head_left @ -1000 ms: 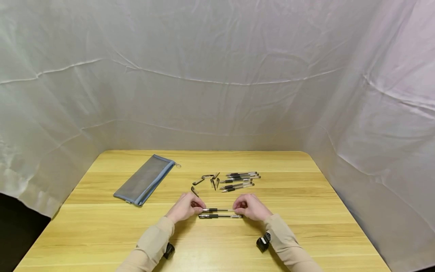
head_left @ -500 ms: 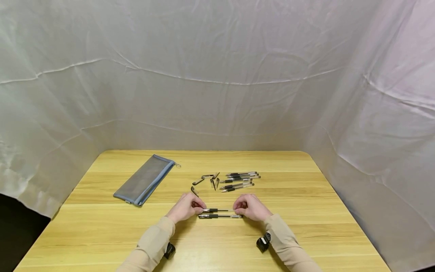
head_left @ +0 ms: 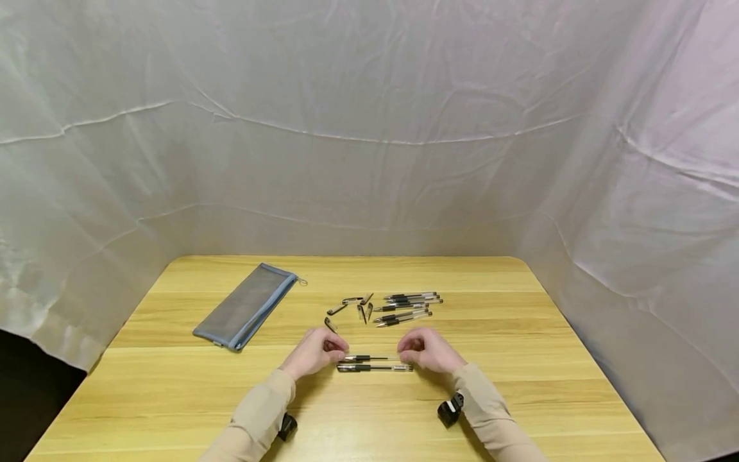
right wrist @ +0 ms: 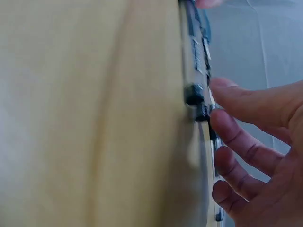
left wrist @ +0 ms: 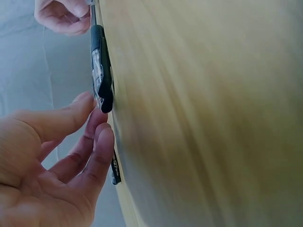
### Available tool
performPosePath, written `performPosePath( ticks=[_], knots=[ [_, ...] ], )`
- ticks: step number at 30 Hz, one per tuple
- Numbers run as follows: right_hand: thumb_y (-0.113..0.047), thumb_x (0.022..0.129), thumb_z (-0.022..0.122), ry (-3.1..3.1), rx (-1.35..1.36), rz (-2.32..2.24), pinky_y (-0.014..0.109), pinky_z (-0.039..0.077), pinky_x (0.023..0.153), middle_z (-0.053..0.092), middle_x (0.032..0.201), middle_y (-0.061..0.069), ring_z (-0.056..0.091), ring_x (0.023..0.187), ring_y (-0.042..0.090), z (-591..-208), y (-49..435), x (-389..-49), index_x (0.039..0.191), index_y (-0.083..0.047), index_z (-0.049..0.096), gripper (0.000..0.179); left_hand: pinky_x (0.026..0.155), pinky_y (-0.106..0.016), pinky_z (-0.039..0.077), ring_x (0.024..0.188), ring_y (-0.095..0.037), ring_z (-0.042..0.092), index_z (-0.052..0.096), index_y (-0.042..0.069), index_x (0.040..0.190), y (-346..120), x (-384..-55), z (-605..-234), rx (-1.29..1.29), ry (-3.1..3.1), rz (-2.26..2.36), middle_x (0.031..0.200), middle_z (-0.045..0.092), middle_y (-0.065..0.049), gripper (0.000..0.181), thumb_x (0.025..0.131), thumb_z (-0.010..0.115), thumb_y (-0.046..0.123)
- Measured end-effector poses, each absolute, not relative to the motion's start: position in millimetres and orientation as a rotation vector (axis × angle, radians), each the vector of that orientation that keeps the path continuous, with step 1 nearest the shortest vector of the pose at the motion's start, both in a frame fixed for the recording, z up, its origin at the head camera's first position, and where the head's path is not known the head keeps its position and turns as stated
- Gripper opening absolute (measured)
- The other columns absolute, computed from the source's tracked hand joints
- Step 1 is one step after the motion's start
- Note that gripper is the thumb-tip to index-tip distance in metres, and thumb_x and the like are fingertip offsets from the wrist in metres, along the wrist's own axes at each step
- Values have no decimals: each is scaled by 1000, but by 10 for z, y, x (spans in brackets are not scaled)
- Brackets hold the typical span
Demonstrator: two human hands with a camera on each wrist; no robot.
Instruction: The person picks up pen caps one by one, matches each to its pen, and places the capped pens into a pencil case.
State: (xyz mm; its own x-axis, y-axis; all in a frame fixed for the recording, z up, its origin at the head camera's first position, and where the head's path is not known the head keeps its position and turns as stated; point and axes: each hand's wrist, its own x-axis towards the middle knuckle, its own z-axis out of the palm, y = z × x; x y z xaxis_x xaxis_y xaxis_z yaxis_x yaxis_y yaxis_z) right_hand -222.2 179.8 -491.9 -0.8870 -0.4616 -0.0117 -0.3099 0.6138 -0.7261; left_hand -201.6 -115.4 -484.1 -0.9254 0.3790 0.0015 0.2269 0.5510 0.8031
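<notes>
Two black gel pens lie side by side on the table in front of the person. The farther gel pen (head_left: pixel 362 358) has its left end between the thumb and index finger of my left hand (head_left: pixel 314 353), which pinches it. Just off that pen's right end is my right hand (head_left: pixel 428 351), its fingers loosely bent and thumb and index finger apart in the right wrist view. The nearer gel pen (head_left: pixel 366 368) lies parallel, its black clip end (left wrist: pixel 106 101) close to my left fingertips. Fingers partly hide the farther pen's ends.
Several uncapped gel pens (head_left: pixel 404 308) lie in a group beyond the right hand. Loose pen caps (head_left: pixel 337 308) are scattered to their left. A grey mesh zip pouch (head_left: pixel 245 305) with blue edging lies at the left. Grey cloth (head_left: pixel 369 179) hangs around the wooden table (head_left: pixel 369 417).
My right hand has shifted slightly to the right, away from the farther gel pen's end. The left hand has barely moved, and the other things lie as before.
</notes>
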Motion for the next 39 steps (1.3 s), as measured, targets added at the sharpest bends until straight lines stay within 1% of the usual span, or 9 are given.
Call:
performPosePath(
  ticks=[4,9,12,16,18,22,26,32,39],
  knots=[
    [-9,88,74,2664,-543,-1286,21,50,78,69,99,11,59,87,14,-4906,1875,-2345,105,-2,72,18,70,-20,54,80,-12,63,76,1,101,-1194,-2009,-4848,490,2625,1346,94,74,-8,13,89,73,4],
    [-5,87,74,2774,-381,-1364,27,47,80,70,98,13,58,86,16,-4920,1928,-2543,103,-1,73,17,69,-19,52,80,-12,62,76,0,104,-1229,-2002,-4850,468,2624,1378,96,74,-8,15,91,72,6],
    [-3,86,75,2837,-347,-1334,34,52,85,70,102,13,62,91,20,-4928,1935,-2629,102,-2,74,16,69,-19,52,80,-11,62,76,0,104,-1232,-1998,-4854,456,2625,1386,96,74,-8,15,91,71,6],
    [-2,85,76,2901,-349,-1264,49,52,96,71,107,16,65,103,33,-4934,1938,-2708,100,-3,75,15,69,-19,52,80,-10,61,75,0,104,-1236,-1989,-4856,455,2628,1388,95,74,-8,15,91,71,6],
    [-1,85,76,2907,-332,-1240,55,47,107,72,112,17,61,119,39,-4931,1935,-2731,98,-4,76,13,69,-19,52,80,-10,61,75,0,104,-1240,-1983,-4852,460,2628,1390,95,74,-8,16,90,72,6],
    [-2,86,75,2911,-307,-1183,61,29,120,66,129,23,40,143,46,-4932,1932,-2762,98,-5,76,12,70,-19,52,80,-10,62,75,0,105,-1249,-1977,-4845,475,2629,1394,95,74,-8,16,90,72,6],
    [-4,87,74,2916,-297,-1134,64,24,121,62,134,24,36,146,47,-4937,1927,-2780,100,-6,75,13,69,-19,52,81,-13,62,75,-1,104,-1252,-1984,-4841,491,2629,1392,94,74,-9,16,90,72,6],
    [-4,87,75,2924,-309,-1114,62,24,122,67,125,20,37,146,44,-4945,1923,-2805,99,-6,75,12,70,-18,51,80,-13,62,75,0,104,-1255,-1998,-4844,500,2639,1379,93,74,-8,16,90,72,6],
    [-1,85,75,2947,-359,-1092,60,29,121,73,98,12,47,138,44,-4972,1910,-2826,93,-6,76,9,70,-18,51,80,-12,61,75,1,104,-1254,-2001,-4840,491,2645,1368,93,74,-7,15,90,72,6]
  ],
)
